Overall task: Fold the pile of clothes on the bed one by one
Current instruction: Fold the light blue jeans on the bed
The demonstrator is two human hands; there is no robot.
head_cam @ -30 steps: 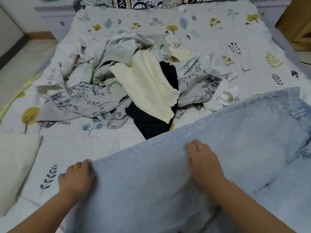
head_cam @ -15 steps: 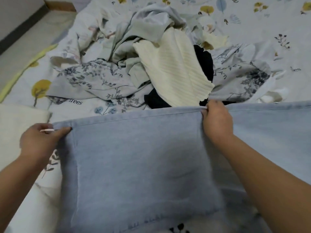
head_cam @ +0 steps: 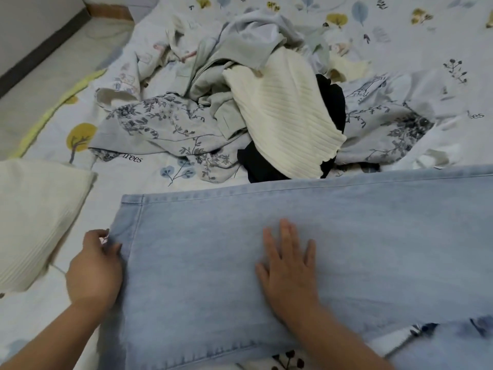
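flattening now on jeans, right hand released its earlier pinch.

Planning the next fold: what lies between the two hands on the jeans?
In the head view, only smooth light-blue denim of the jeans lies between the left hand, which grips the hem edge, and the right hand, which is pressed flat.

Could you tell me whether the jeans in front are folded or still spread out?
Spread flat across the bed, not yet folded small: the jeans run past the right edge, right hand flat on them, left hand gripping the hem.
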